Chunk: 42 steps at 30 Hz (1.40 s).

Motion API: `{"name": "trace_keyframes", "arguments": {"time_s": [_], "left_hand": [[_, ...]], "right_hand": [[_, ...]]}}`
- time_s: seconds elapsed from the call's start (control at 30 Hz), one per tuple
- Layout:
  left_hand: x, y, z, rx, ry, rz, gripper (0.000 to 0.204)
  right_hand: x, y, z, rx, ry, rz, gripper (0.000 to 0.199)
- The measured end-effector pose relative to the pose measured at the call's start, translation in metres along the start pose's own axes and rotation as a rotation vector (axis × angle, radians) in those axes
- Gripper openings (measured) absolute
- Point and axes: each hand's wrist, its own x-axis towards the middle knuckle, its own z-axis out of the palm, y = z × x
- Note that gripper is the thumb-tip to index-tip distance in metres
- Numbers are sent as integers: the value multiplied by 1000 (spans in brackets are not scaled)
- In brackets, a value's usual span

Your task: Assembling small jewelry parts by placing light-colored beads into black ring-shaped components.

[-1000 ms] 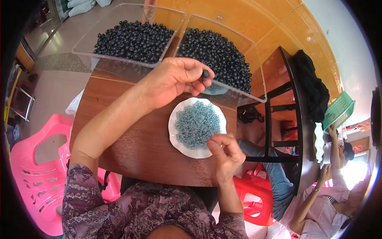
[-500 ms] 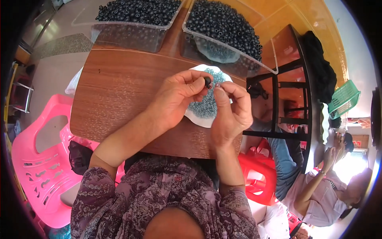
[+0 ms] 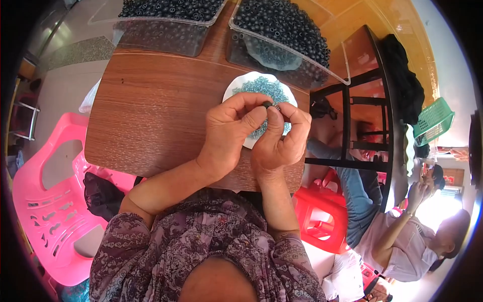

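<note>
My left hand [image 3: 227, 132] is closed in a pinch on a small round black part [image 3: 267, 104]. The fingertips of my right hand [image 3: 283, 138] meet it from the right, closed on a small shiny piece [image 3: 276, 107] that is mostly hidden by the thumb. Both hands are over the near side of a white scalloped plate [image 3: 232, 86]. Heaped on that plate are many tiny shiny blue-grey pieces [image 3: 261, 87], too small to name surely.
At the far side of the brown wooden table [image 3: 146, 116] stand two clear plastic bins [image 3: 183, 43] of black ring-shaped parts [image 3: 282, 22]. A pink chair [image 3: 53, 211] is on the left, a red stool [image 3: 322, 216] on the right. Another person [image 3: 402, 241] sits at the right.
My hands have come closer together, and the right fingertips now touch the black part. The plate, table and bins sit slightly higher in the picture.
</note>
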Motion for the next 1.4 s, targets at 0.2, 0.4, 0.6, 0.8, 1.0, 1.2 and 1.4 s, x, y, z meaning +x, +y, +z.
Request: {"name": "trace_keyframes", "arguments": {"time_s": [0.2, 0.4, 0.6, 0.8, 1.0, 1.2, 1.4], "left_hand": [[0, 12, -11, 32, -91, -146, 16], [1, 5, -25, -314, -139, -352, 19], [-3, 3, -22, -349, -64, -384, 20], [-9, -1, -25, -427, -56, -429, 20], [-10, -6, -27, -494, -46, -487, 22], [-11, -16, -30, -550, -68, -512, 24], [-17, -16, -32, -492, -53, -492, 21]], "right_hand": [[2, 4, -13, 63, -69, -54, 19], [13, -4, -30, 6, -241, -122, 19], [12, 2, -30, 10, -300, -216, 19], [19, 1, -33, -75, -368, -279, 20], [19, -5, -37, -183, -426, -375, 33], [14, -2, -39, -187, -504, -419, 36], [10, 6, -43, -97, -465, -281, 30]]}}
